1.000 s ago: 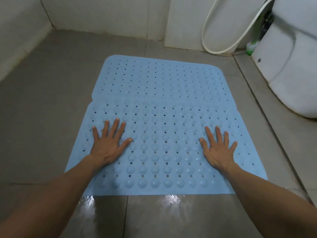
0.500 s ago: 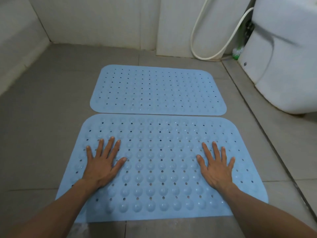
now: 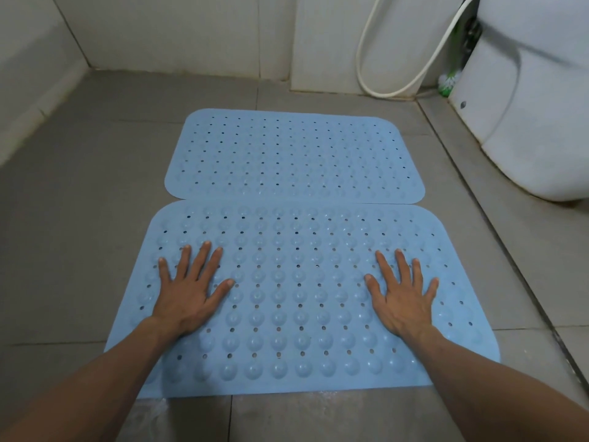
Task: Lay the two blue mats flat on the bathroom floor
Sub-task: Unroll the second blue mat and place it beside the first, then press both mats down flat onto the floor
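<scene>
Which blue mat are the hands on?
The near mat: left hand and right hand press flat on it. The far mat, toward the wall, is untouched.

Count: 2 blue mats, near mat (image 3: 299,301) and far mat (image 3: 294,154); 2 hands, left hand (image 3: 188,295) and right hand (image 3: 403,298); 1 toilet (image 3: 535,100); 1 hose (image 3: 366,59); 1 brush (image 3: 447,82).
</scene>
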`<state>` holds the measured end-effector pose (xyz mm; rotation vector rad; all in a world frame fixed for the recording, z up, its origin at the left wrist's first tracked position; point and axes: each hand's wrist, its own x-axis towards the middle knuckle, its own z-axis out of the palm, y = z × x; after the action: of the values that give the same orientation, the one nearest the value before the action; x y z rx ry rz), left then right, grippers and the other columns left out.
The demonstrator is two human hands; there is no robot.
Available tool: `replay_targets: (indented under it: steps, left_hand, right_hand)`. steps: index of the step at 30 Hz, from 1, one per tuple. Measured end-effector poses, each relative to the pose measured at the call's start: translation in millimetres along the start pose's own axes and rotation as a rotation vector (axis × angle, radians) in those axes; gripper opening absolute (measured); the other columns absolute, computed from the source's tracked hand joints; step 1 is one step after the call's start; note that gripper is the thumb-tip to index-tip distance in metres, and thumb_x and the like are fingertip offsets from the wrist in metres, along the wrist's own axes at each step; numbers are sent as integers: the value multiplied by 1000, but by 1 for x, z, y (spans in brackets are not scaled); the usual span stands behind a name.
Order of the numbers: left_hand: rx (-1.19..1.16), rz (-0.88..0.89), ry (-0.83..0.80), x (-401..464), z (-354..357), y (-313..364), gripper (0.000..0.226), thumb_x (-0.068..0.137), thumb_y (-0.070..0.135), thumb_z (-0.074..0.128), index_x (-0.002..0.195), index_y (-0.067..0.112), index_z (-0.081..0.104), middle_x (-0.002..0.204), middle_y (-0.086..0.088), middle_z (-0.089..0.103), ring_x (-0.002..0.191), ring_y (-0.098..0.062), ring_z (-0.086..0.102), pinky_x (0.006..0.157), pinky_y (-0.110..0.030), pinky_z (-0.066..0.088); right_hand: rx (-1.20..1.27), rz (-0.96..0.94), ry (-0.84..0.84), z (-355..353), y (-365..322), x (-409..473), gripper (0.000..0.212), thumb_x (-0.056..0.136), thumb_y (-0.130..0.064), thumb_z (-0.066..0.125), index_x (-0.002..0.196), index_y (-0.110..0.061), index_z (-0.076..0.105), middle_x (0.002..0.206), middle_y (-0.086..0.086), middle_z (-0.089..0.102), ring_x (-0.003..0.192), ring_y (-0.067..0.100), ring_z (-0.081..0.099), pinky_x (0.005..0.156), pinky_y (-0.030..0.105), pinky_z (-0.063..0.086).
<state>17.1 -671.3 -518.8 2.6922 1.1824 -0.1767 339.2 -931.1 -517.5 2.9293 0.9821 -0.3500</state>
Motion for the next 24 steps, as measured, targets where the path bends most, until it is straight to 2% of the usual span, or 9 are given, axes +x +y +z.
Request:
replay_targets:
  steps: [3,6,9,11,13,18,24]
  left_hand:
    - [-3,-8,-82,3,-5,2,78,80,79,-8,145,40,-28,154,14,-34,144,-21,-30,113,-60,-18]
    - [24,-33,-275,11,-22,6,81,84,78,2,149,36,-23,156,9,-32,145,-25,-28,113,-62,-16]
    - [131,-28,-436,28,-61,16,84,88,75,20,154,27,-1,162,2,-10,149,-32,-2,117,-59,3]
    - [163,-14,-485,41,-90,23,76,91,71,24,152,26,16,161,-1,8,145,-30,18,116,-56,14]
    - [167,-43,-490,56,-117,29,70,94,67,24,152,28,18,162,-2,10,146,-27,19,117,-55,15]
    - [210,-124,-346,88,-159,41,73,97,63,19,155,24,1,163,-5,-7,150,-27,0,120,-54,1]
    - [150,-105,-271,144,-165,42,71,98,60,18,155,23,-2,163,-6,-8,150,-26,-4,120,-52,-4]
  right_hand:
    - [16,-20,-52,-8,0,0,65,91,-75,2,147,-54,-25,165,-8,-24,152,26,-24,118,64,-12]
    - [-18,-60,-79,-30,-6,6,70,93,-73,7,156,-46,-7,167,-3,-19,152,27,-23,118,63,-15]
    - [71,-91,-36,-66,-37,34,69,96,-70,14,158,-40,9,168,1,-9,153,28,-18,118,62,-15]
    - [140,-133,-21,-95,-69,58,69,97,-67,14,158,-37,13,168,3,-6,153,30,-17,118,62,-15]
    - [176,-222,-24,-125,-102,79,67,98,-65,12,159,-36,11,169,2,-8,153,30,-19,117,63,-17]
    - [203,-401,-6,-188,-150,114,64,100,-60,10,159,-37,6,168,-1,-12,152,29,-22,117,61,-19]
    - [179,-455,-16,-182,-167,156,62,101,-60,11,159,-38,3,168,-3,-15,152,25,-23,118,57,-19]
